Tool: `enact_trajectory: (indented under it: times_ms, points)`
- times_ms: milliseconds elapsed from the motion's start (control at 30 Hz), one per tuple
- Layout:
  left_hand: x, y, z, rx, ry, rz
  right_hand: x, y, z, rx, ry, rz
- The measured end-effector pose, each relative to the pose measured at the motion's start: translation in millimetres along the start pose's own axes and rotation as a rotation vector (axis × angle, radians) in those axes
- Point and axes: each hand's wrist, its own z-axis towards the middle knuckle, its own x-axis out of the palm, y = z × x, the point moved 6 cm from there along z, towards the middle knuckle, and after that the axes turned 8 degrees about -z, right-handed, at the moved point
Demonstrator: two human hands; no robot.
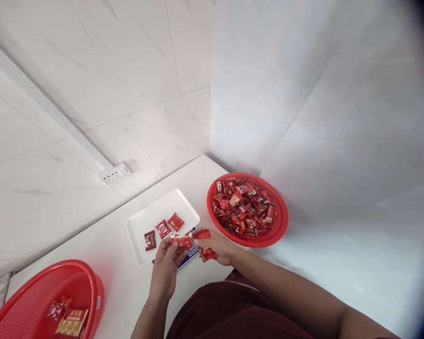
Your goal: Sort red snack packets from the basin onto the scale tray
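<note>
A red and white packet [182, 241] is stretched between my two hands, above the near edge of the white tray [136, 254]. The fingers of my left hand [167, 261] pinch its left end. My right hand [215, 245] grips its right end and also has shiny red packets [209, 254] between its fingers; their number is unclear. Inside the tray lie a dark red packet [150, 240], a red packet with a white round print [163, 229] and an orange-red packet [175, 221]. A blue printed item [191, 253] shows partly under the tray.
A red basket [284, 214] full of small red packets [245, 207] stands right of the tray. Another red basket [98, 292], holding a few packets [72, 321], is at the lower left. A wall socket [115, 174] sits behind the white table [120, 287].
</note>
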Motion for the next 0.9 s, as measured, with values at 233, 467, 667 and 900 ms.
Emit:
enact_trajectory:
  times_ms: [233, 467, 667, 900]
  points:
    - [-1.1, 3, -7, 0.002, 0.02, 0.035, 11, -3, -4, 0.002, 0.001, -0.131]
    - [-2.0, -2, -14, -0.022, 0.061, 0.03, 16, 1, -4, 0.054, 0.023, -0.157]
    - [-10.7, -2, -15, -0.008, 0.066, 0.039, 21, 2, -5, 0.003, 0.004, -0.219]
    - [-8.8, -3, -19, -0.134, 0.112, -0.029, 25, 43, -20, -0.56, -0.113, -0.665]
